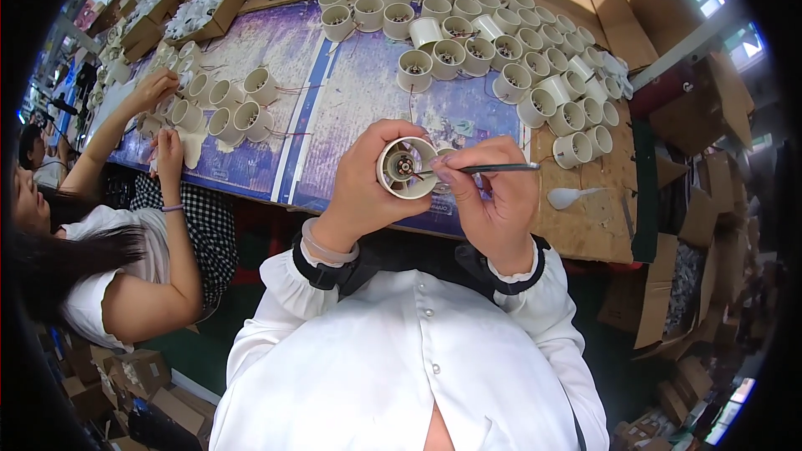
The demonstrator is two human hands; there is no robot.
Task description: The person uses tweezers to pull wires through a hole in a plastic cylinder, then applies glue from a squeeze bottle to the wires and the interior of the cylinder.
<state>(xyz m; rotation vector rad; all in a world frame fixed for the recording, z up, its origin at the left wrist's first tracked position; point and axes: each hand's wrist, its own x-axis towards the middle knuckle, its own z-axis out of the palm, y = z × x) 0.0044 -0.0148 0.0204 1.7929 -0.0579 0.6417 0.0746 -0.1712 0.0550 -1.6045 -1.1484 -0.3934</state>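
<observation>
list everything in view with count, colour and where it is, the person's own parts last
table: 1, blue, purple and white, brown at its right end
held cup: 1, cream, in the left hand
thin tool: 1, dark, in the right hand, pointing toward that cup
massed cups: dozens, cream, far side and right of the table
smaller cup group: at least six, cream, table's left
spoon-shaped thing: 1, white, on the brown part
boxes of white pieces: 2, brown, far left
other boxes: several, brown, right and lower left
co-workers: at least 2, nearer one in white top, left
blouse: 1, white, bottom centre
hands: 2, bare, centre
</observation>
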